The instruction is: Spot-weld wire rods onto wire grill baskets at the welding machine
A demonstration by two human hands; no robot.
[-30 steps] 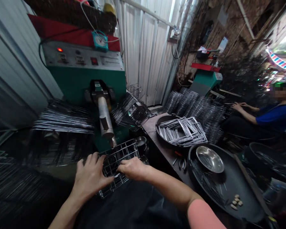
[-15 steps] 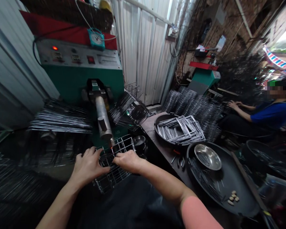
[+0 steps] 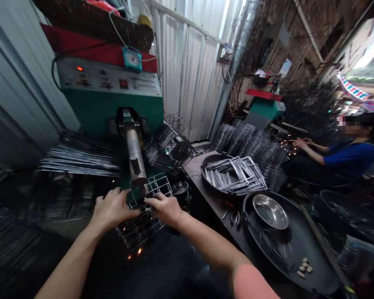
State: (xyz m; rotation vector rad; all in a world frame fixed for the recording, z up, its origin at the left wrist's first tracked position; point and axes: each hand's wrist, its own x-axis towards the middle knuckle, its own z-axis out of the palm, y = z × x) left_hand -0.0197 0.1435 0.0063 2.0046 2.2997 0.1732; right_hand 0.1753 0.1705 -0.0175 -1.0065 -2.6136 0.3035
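Note:
A wire basket (image 3: 160, 187) of crossed metal rods sits low in front of me, under the spot-welding machine's metal electrode arm (image 3: 136, 160). My left hand (image 3: 112, 210) grips its left side, thumb stretched toward the middle. With fingers pinched together, my right hand (image 3: 168, 211) holds the basket's wires just right of the electrode tip. Whether a separate small piece is in those fingers is hidden. Orange sparks (image 3: 139, 251) fly below the basket.
A green machine body (image 3: 112, 101) stands behind. Stacked wire panels (image 3: 77, 160) lie left. At right, a bench holds a black pan of wire frames (image 3: 233, 176), pliers (image 3: 235, 218), and a tray (image 3: 302, 232) with a steel bowl (image 3: 270, 211). A co-worker (image 3: 355, 151) sits far right.
Sparks have appeared under the basket and near the co-worker's hands. The basket and both my hands have shifted slightly left. My right hand's fingers have moved near the electrode tip.

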